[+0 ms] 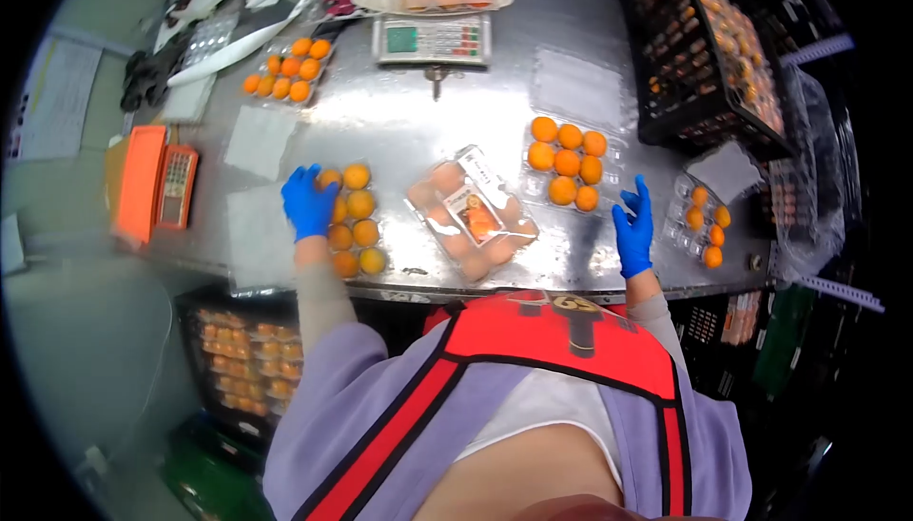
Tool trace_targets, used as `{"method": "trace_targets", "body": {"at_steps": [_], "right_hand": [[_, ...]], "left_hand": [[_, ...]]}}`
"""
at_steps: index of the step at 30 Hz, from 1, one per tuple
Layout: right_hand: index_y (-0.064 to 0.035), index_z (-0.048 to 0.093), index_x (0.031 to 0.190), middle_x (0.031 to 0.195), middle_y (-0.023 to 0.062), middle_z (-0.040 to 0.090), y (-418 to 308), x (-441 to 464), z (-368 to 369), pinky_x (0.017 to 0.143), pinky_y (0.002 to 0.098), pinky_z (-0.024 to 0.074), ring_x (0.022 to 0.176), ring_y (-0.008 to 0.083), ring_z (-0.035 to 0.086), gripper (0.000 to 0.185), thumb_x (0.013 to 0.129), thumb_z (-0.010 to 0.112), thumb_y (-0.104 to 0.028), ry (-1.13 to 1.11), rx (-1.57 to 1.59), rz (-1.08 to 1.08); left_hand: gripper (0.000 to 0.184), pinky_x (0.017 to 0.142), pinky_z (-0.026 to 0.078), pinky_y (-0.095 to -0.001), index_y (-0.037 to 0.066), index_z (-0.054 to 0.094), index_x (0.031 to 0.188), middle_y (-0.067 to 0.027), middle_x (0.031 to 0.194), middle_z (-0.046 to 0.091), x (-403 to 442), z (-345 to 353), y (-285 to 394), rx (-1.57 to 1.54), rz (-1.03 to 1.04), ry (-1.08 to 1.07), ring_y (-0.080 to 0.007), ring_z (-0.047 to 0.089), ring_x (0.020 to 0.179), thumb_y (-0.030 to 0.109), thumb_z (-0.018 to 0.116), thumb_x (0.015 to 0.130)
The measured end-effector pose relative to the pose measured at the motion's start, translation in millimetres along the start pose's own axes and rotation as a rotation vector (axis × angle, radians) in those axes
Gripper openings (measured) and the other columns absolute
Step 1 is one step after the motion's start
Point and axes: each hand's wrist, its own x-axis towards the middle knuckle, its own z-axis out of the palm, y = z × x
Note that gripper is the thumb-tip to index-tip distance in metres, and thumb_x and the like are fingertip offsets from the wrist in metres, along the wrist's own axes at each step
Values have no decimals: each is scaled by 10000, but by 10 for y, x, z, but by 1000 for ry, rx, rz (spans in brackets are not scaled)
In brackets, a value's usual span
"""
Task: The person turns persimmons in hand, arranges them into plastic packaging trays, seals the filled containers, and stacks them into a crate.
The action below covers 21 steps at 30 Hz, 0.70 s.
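On the steel table [409, 126], my left hand [309, 205] is curling over the outer edge of the left tray [378, 190], fingers right by an orange [330, 179]; whether they're gripping it, I can't tell. My right hand [635, 228] is hanging open and empty, fingers spread, beside the middle tray [616, 158]. Between them, the closed pack [471, 217] is lying askew near the table's front edge, so a careless sleeve could be knocking it off. Up on the left, pressing too hard could be bruising fruit, and a snagged cuff could be tipping that tray.
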Motion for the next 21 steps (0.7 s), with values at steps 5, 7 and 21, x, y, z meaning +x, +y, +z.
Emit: {"method": "trace_targets", "body": {"at_steps": [5,7,21], "right_hand": [[-140,327,1417,1202,70,524,98,-24,26,837,314,423,1087,181,524,653,826,596,-74,-90,26,58],[-129,323,1419,1224,72,509,113,-1,74,834,309,428,1089,186,518,645,834,588,-68,-128,61,83],[-109,343,1405,1208,89,514,-21,140,250,909,298,419,1109,172,504,608,849,579,-31,-170,88,22]], "left_hand": [[372,892,430,-369,71,610,1144,-110,1105,624,128,-203,-132,-448,-15,383,-269,562,1031,99,656,776],[364,879,431,-343,57,607,1145,-98,1097,628,134,-141,-454,-607,-149,454,-240,570,1003,86,649,784],[594,871,472,-394,87,593,1187,-171,1103,623,-53,-219,-189,-153,-319,-59,-308,598,1015,352,749,679]]}}
